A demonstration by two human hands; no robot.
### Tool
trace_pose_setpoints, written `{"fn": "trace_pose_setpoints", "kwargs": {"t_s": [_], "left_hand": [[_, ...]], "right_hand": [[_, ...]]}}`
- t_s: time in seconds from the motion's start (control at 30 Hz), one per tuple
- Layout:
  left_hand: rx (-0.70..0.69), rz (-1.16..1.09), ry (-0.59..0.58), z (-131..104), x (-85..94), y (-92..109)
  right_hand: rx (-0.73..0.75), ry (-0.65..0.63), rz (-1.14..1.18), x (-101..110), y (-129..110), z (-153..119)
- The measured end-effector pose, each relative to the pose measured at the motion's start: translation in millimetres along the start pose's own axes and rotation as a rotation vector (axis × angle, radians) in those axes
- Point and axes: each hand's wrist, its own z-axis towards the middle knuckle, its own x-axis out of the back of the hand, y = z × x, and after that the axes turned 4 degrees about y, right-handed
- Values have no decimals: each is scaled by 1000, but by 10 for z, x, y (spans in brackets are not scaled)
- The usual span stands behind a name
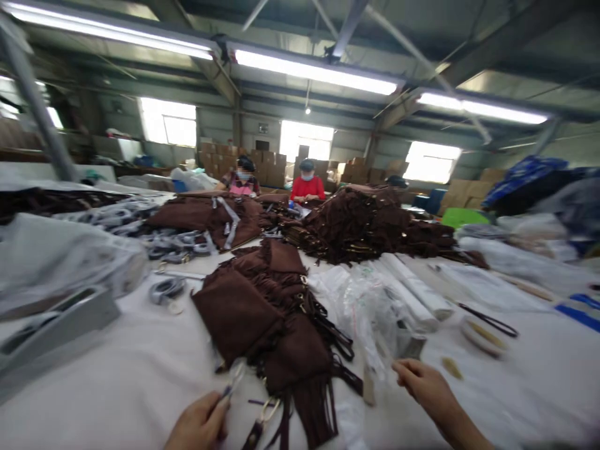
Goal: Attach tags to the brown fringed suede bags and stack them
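Note:
Brown fringed suede-like bags lie in a heap on the white-covered table in front of me. At the lower left, my left hand is closed on a small thin thing with a clear, dark-tipped end, too blurred to name. Between the hands, a strap with a metal clasp and long fringe trail toward me. Over on the right, my right hand pinches the edge of a clear plastic bag, one of several crumpled together beside the brown bags.
A large brown pile stands farther back, with grey straps to its left. A grey box sits at left. White rolls, a dark wrist strap and a tape roll lie at right. Two people sit across the table.

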Motion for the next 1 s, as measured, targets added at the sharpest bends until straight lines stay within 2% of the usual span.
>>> {"fn": "trace_pose_setpoints", "kwargs": {"t_s": [0.07, 0.2, 0.3, 0.37, 0.43, 0.6, 0.83, 1.0], "left_hand": [[-30, -14, 15, -57, -35, 23], [-114, 115, 45, -172, -22, 102], [-216, 312, 109, -265, 32, 131], [-266, 410, 147, -307, 60, 118], [-307, 458, 168, -322, 68, 84], [-358, 587, 172, -293, 28, -12], [-333, 656, 145, -284, 19, -24], [-360, 589, 191, -261, 15, -73]], "right_hand": [[124, -191, 84, -305, -319, -207], [268, -533, 230, -1051, -1168, -706], [243, -748, 346, -1574, -1676, -941], [174, -834, 370, -1852, -1866, -994], [131, -840, 332, -2063, -1949, -998], [125, -682, 180, -2351, -1894, -1003], [101, -683, 179, -2410, -1871, -1062], [51, -734, 223, -2399, -1884, -1043]]}}
